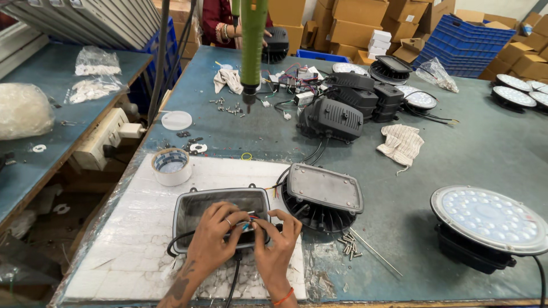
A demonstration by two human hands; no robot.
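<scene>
A black rectangular open housing (197,208) lies on a white foam sheet (137,239) in front of me. My left hand (214,231) and my right hand (277,242) meet over its near right edge, both pinching small coloured wires (248,221) that come out of it. A black cable (234,279) runs down between my wrists. To the right lies a finned black lamp body with a grey flat cover (324,188), joined by wires.
A tape roll (171,166) stands left of the housing. Loose screws (349,244) lie by my right hand. A round lamp with several LEDs (491,217) sits right. A green hanging screwdriver (253,51) dangles above stacked black housings (348,100). Another person stands far back.
</scene>
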